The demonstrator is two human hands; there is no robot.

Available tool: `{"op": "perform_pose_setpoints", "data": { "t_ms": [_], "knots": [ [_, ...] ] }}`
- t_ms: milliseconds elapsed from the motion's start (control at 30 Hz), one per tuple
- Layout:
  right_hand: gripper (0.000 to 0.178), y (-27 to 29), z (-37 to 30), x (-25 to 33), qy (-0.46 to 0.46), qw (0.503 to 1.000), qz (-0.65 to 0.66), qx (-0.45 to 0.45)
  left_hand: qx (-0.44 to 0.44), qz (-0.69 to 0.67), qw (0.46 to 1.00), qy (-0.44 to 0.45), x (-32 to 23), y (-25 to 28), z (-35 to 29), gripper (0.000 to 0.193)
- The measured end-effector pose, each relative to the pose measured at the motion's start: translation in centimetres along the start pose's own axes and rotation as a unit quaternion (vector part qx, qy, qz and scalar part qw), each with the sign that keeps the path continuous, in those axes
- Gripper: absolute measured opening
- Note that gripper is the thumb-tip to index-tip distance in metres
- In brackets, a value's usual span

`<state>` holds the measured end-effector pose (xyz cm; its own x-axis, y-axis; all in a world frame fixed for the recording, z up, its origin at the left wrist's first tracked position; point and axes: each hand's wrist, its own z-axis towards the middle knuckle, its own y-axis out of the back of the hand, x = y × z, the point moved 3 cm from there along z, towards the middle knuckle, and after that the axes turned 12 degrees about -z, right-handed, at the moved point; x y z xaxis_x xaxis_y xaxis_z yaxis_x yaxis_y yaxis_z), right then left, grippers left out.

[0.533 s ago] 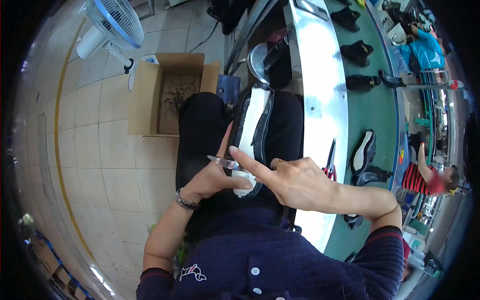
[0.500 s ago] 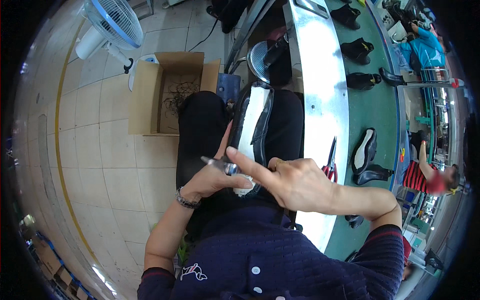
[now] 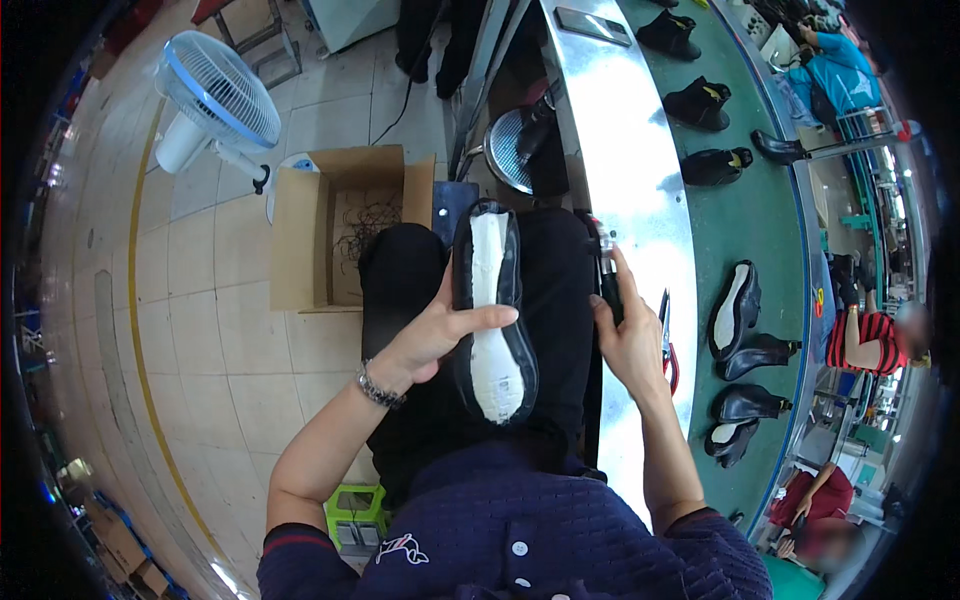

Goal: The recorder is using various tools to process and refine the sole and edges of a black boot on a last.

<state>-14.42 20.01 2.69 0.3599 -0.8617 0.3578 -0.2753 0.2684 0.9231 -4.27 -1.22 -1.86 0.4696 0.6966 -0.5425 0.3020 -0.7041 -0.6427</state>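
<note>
A black shoe (image 3: pixel 497 345) lies sole up over my lap, its white underside showing. Its middle is gripped by my left hand (image 3: pixel 430 335), with the thumb across the white part and the other fingers mostly hidden beneath. At the near edge of the metal bench, my right hand (image 3: pixel 632 335) has its thumb and fingers about the dark handle of a small metal-headed tool (image 3: pixel 604 243). The exact kind of tool cannot be made out. Beside this hand, red-handled scissors (image 3: pixel 669 350) lie on the bench.
The metal bench (image 3: pixel 640 180) runs along my right, with a phone (image 3: pixel 593 26) at its far end. Beyond it, a green conveyor (image 3: pixel 705 240) carries several black shoes. A cardboard box (image 3: pixel 300 240) with dark scraps and a fan (image 3: pixel 220 90) stand to the left. Co-workers sit at far right.
My right hand has moved away from the shoe to the bench edge with the metal-headed tool. The shoe now shows its whole underside, still in my left hand.
</note>
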Motion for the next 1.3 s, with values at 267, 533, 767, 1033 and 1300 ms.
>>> {"op": "perform_pose_setpoints", "data": {
  "t_ms": [267, 533, 767, 1033, 1300],
  "knots": [
    [0.056, -2.8, 0.7, -10.4, -0.096, 0.979, -0.177, -0.024, 0.107, 0.152, 0.955, -0.231, 1.5, 0.6, -1.4, 0.129],
    [0.038, -1.6, -0.1, -6.6, -0.007, 0.998, 0.042, -0.035, 0.113, 0.164, 0.953, -0.228, 5.0, 2.0, -1.0, 0.134],
    [0.068, 1.6, -4.2, 2.9, 0.079, 0.892, 0.353, 0.271, 0.047, 0.581, 0.673, -0.455, 0.2, -2.3, -3.8, 0.079],
    [0.041, -1.6, -8.3, -0.1, -0.009, 0.861, 0.471, 0.191, -0.038, 0.177, 0.93, -0.32, -6.1, 1.3, -6.4, 0.141],
    [0.058, -3.5, -7.9, -0.4, 0.032, 0.93, 0.326, 0.165, -0.045, 0.011, 0.954, -0.297, -4.9, -0.8, -3.3, 0.06]
  ]
}}
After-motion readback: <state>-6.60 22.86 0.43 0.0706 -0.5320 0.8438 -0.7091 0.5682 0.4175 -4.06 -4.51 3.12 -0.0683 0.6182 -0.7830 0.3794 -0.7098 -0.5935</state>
